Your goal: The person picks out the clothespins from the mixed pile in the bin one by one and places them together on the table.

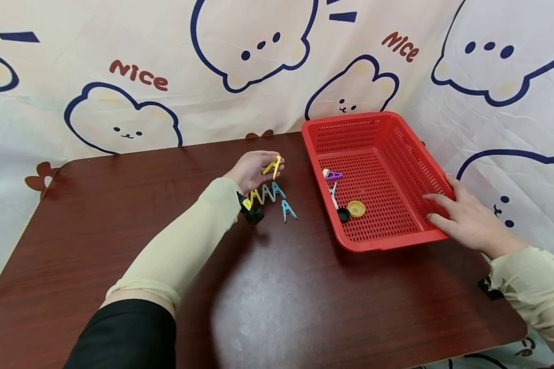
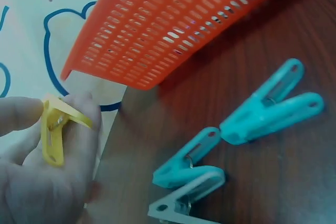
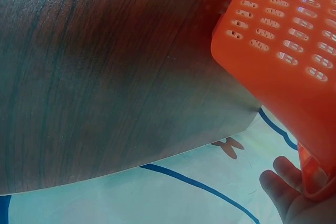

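One bare left hand (image 1: 254,171) with a pale cream sleeve reaches over the dark brown wood-grain table (image 1: 120,230), its thumb and fingers pinching a yellow plastic spring clothespin (image 1: 276,166). The left wrist view shows this clip apart from those on the table. Beneath the hand are a second yellow plastic clothespin (image 1: 255,197), partly hidden by the wrist, then a grey plastic clothespin (image 1: 266,193) and a turquoise plastic clothespin (image 1: 278,190), close together in a row. The grey and turquoise ones meet in the left wrist view; whether they are clipped together I cannot tell. Just nearer the wearer lies another turquoise plastic clothespin (image 1: 288,209).

The likeliest trouble here is the hand or cuff brushing the row and knocking it askew, since it hangs so low over it; a loosened pinch could also let the held clip drop among the others.

Right of these is a red perforated plastic basket (image 1: 390,241). Along its left side lie a purple plastic clip (image 1: 334,176), a black round cap (image 1: 343,214) and a yellow round lid (image 1: 356,208).

At the far right, the right hand (image 1: 473,220) grips the basket's rim, thumb side inside. A hard pull there might slide or tip the basket and scatter its contents.
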`<state>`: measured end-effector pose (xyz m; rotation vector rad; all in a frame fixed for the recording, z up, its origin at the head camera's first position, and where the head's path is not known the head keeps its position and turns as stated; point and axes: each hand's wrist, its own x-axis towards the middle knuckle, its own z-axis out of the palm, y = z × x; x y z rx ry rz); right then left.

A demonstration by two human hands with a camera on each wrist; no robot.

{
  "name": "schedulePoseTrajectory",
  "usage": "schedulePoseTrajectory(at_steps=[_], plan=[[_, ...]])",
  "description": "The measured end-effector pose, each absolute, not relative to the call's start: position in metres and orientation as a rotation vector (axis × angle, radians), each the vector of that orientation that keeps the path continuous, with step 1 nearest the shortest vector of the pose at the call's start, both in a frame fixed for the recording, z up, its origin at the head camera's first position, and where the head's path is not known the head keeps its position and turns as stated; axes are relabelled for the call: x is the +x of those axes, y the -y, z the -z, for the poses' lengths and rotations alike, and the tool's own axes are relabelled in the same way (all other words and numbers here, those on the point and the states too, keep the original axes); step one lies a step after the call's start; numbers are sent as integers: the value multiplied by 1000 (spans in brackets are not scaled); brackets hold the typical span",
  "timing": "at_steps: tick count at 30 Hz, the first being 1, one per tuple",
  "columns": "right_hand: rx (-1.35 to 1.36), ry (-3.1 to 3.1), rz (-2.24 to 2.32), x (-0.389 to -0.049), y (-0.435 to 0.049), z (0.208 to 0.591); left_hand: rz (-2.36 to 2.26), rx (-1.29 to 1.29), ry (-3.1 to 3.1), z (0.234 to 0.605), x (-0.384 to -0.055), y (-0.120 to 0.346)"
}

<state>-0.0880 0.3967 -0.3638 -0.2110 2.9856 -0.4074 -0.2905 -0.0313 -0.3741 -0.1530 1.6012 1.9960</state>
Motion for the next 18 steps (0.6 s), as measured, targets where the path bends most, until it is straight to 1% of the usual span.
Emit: schedulePoseTrajectory(at_steps=[6, 18], plan=[[-217, -2989, 398, -89, -398, 364, -1909, -43, -1710, 377, -280, 38], [-205, -2986, 373, -88, -397, 364, -1959, -58, -1653, 387, -269, 48]])
